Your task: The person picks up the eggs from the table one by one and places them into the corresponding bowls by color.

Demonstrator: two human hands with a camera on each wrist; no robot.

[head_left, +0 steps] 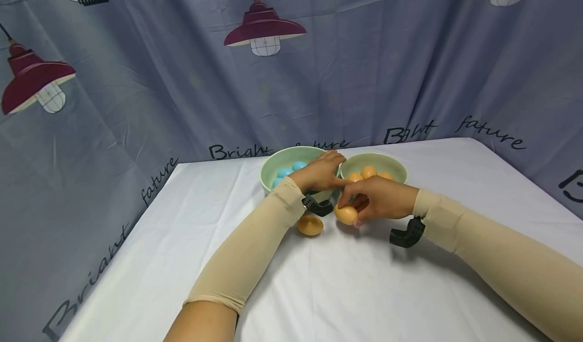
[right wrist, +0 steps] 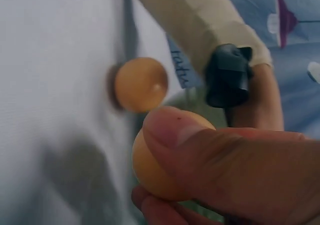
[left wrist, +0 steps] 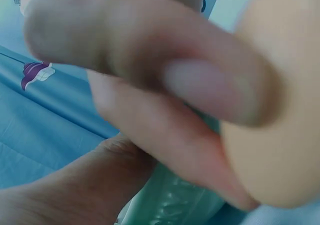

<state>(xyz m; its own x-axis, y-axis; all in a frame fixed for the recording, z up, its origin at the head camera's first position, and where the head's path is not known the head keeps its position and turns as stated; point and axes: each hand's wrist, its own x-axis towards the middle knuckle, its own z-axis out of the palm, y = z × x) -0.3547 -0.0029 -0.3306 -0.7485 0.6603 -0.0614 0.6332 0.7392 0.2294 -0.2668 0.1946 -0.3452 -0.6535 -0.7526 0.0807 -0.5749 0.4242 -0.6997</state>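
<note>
My right hand [head_left: 380, 198] pinches an orange egg-shaped ball [head_left: 345, 214] between thumb and fingers, just above the cloth before the bowls. A second orange egg-shaped ball [right wrist: 141, 85] lies on the cloth, close to my left forearm. My left hand [head_left: 320, 172] reaches over the right side of the left green bowl [head_left: 268, 172], fingers spread toward the other bowl; its contact with the rims is unclear. Blue egg-shaped balls [head_left: 285, 172] sit in that bowl. In the left wrist view, blurred fingers and the held ball [left wrist: 285, 150] hide most of the scene.
The right green bowl [head_left: 396, 166] holds several orange egg-shaped balls [head_left: 369, 171]. Both bowls stand near the back edge of the white-clothed table [head_left: 364, 291]. A grey-blue curtain [head_left: 182, 79] with printed lamps hangs behind.
</note>
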